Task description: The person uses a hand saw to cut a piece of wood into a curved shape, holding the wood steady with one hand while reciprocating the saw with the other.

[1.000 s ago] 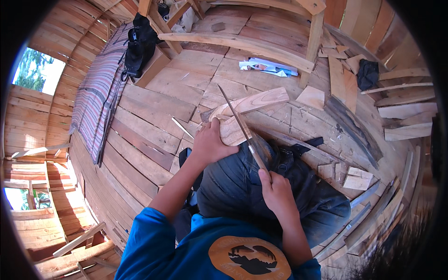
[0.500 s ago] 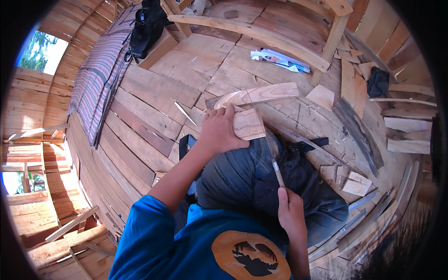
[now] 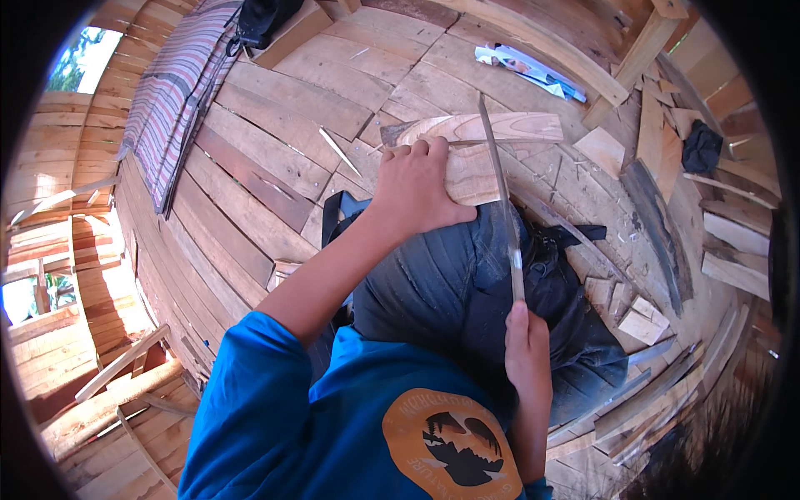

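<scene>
Ahead of the right hand point(image 3: 527, 346) gripping a blade point(image 3: 510, 229), the left hand point(image 3: 414, 185) clasps a wooden block point(image 3: 472, 177).

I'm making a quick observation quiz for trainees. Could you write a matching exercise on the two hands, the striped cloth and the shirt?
Column one:
1. left hand
2. right hand
3. striped cloth
4. shirt

Column two:
A. bright blue, with an orange print
B. gripping the blade by its handle
C. toward the picture's upper left
D. holding the wood block

Pairs: 1-D, 2-B, 3-C, 4-A.
</scene>
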Demonstrator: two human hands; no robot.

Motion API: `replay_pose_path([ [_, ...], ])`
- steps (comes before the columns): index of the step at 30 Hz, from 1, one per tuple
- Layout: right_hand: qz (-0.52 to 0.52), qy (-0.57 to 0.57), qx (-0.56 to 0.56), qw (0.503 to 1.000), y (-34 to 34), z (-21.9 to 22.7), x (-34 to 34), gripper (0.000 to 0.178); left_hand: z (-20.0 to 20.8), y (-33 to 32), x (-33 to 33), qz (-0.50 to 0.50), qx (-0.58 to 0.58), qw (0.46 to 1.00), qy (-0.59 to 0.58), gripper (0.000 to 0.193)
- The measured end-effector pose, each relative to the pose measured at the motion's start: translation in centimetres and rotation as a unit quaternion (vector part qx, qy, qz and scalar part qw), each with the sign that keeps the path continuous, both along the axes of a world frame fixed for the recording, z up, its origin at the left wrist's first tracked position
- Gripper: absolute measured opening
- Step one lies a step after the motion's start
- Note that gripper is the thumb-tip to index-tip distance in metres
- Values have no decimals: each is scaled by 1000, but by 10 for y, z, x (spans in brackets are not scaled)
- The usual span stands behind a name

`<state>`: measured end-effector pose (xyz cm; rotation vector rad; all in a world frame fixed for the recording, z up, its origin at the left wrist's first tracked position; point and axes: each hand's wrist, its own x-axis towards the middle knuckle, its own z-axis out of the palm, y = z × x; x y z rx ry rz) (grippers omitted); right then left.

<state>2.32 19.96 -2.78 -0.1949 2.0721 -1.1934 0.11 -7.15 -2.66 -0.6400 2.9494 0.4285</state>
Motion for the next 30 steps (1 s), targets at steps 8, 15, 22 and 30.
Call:
replay_pose_path([
  [8, -2, 74, -9, 997, -11, -3, -8, 55, -5, -5, 3, -16, 9, 999, 40, 79],
  [15, 22, 45, -18, 999, -39, -3, -29, 54, -17, -14, 9, 20, 53, 997, 56, 80],
  [22, -32, -15, -12, 999, -1, -1, 2, 52, -17, -3, 6, 5, 7, 998, 59, 82],
  [30, -15, 26, 1, 1000, -4, 2, -4, 55, -21, -7, 9, -39, -28, 991, 124, 78],
])
